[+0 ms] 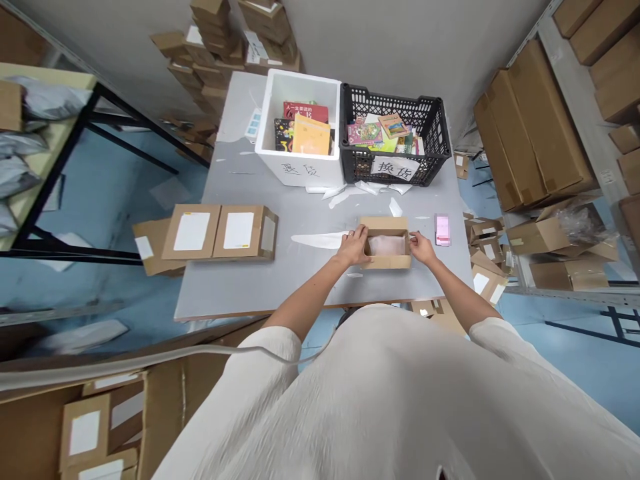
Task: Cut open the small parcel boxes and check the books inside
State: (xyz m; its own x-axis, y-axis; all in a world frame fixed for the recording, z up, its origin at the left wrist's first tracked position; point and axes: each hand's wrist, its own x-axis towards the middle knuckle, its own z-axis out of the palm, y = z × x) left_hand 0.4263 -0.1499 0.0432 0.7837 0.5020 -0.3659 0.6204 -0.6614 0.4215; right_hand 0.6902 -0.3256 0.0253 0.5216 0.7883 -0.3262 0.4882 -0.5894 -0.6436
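A small open cardboard box (386,263) rests on the grey table in front of me, its long flaps folded outward. Inside it lies a pale, whitish wrapped item (388,245) whose kind I cannot make out. My left hand (354,247) grips the left end of the box, thumb at the near side and fingers at the far side. At the opposite end, my right hand (421,247) has its fingers closed on the right edge of the box. A phone (442,230) with a pinkish lit screen lies to the right of my right hand.
A white foam box (300,167) and a black plastic crate (435,160), both holding books, stand at the table's back. Two closed, labelled cartons (220,231) sit at the left. Torn white paper (320,240) lies near my left hand. Shelves with cartons (535,133) flank the right.
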